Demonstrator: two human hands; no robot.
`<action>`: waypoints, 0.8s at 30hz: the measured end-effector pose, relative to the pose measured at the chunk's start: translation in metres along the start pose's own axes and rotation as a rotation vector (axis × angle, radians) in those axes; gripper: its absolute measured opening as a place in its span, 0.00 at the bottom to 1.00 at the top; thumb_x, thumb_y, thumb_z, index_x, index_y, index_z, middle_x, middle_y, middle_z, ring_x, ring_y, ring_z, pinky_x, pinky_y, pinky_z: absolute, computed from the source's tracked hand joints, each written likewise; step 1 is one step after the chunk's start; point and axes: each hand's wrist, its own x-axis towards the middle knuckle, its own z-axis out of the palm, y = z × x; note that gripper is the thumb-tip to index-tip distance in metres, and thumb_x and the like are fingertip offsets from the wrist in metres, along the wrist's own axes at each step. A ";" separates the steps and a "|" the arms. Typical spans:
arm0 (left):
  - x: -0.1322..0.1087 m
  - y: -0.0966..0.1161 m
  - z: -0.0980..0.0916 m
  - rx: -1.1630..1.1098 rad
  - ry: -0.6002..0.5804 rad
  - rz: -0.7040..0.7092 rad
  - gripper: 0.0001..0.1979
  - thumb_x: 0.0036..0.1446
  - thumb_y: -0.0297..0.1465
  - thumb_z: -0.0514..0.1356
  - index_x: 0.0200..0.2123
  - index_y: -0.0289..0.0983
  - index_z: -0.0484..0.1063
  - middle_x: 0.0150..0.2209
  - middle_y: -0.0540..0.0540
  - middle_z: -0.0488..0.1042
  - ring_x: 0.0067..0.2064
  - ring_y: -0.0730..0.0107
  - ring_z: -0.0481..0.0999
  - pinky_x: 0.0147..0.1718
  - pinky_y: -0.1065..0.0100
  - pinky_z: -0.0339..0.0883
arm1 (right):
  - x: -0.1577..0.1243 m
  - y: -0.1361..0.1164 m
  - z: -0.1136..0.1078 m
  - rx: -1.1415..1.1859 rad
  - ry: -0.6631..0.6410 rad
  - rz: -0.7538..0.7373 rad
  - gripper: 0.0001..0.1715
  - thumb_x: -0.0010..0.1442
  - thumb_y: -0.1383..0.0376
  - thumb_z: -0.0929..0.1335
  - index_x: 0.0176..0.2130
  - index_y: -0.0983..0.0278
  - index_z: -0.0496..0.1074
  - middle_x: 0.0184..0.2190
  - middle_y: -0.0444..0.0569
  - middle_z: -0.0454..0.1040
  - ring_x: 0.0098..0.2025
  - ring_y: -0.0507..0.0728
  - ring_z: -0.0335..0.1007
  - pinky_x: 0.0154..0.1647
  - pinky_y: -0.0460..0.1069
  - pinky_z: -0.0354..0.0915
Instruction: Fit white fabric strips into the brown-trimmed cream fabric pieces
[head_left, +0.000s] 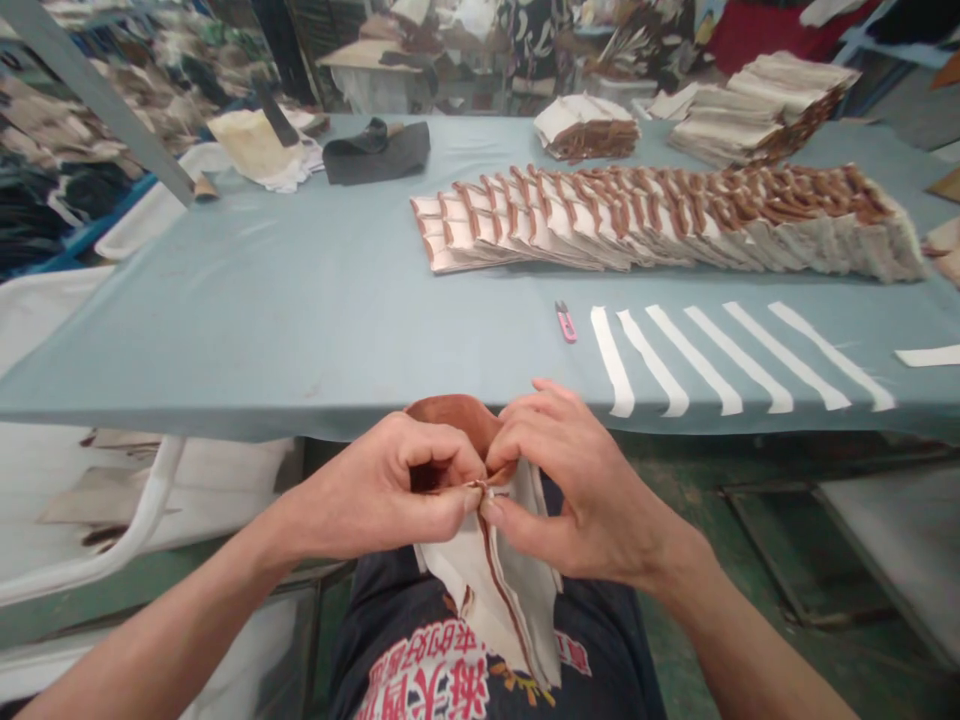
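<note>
Both hands pinch a sewn leather piece, brown on its outer face and off-white on its lining, over my lap at the table's front edge. My left hand grips it at a seam between thumb and forefinger. Close against it, my right hand pinches the same seam from the other side. A curved brown part rises behind the fingers, and the off-white flaps hang down over a dark printed apron. What lies right between the fingertips is too small to make out.
On the blue-covered table lie pink thread snips, several white strips and a long overlapping row of brown-and-white pieces. Further stacks and a dark folded piece sit at the back. A white-railed cart stands left.
</note>
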 end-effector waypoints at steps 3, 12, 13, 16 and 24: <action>-0.002 -0.002 -0.005 0.049 -0.040 -0.007 0.07 0.52 0.18 0.57 0.27 0.34 0.71 0.23 0.57 0.64 0.24 0.80 0.58 0.22 0.76 0.51 | 0.007 0.001 -0.002 0.022 -0.046 -0.059 0.04 0.56 0.68 0.69 0.32 0.60 0.68 0.29 0.43 0.75 0.37 0.56 0.72 0.64 0.62 0.57; 0.003 0.006 -0.003 0.391 0.113 0.258 0.11 0.51 0.18 0.55 0.24 0.38 0.58 0.23 0.57 0.57 0.24 0.78 0.54 0.24 0.71 0.48 | 0.014 -0.001 0.000 0.058 -0.105 0.027 0.05 0.57 0.70 0.67 0.30 0.62 0.69 0.28 0.45 0.77 0.32 0.55 0.71 0.36 0.50 0.61; 0.003 0.005 -0.002 0.413 0.131 0.274 0.12 0.52 0.18 0.54 0.24 0.38 0.57 0.23 0.57 0.57 0.25 0.78 0.54 0.24 0.70 0.48 | 0.014 -0.001 0.000 0.036 -0.114 0.049 0.05 0.57 0.69 0.67 0.29 0.62 0.69 0.27 0.45 0.77 0.31 0.55 0.71 0.36 0.50 0.61; 0.001 0.002 -0.001 0.435 0.149 0.278 0.12 0.56 0.18 0.54 0.25 0.38 0.59 0.24 0.56 0.59 0.25 0.77 0.57 0.25 0.71 0.51 | 0.014 -0.003 -0.002 -0.008 -0.140 0.098 0.04 0.58 0.68 0.67 0.31 0.62 0.71 0.29 0.46 0.79 0.31 0.55 0.73 0.36 0.50 0.60; -0.007 0.004 -0.001 0.474 0.208 0.322 0.10 0.65 0.21 0.56 0.31 0.37 0.68 0.28 0.52 0.71 0.29 0.76 0.68 0.28 0.72 0.59 | 0.020 -0.012 -0.012 -0.075 -0.163 0.132 0.06 0.59 0.66 0.66 0.28 0.62 0.69 0.26 0.46 0.78 0.28 0.55 0.72 0.32 0.50 0.56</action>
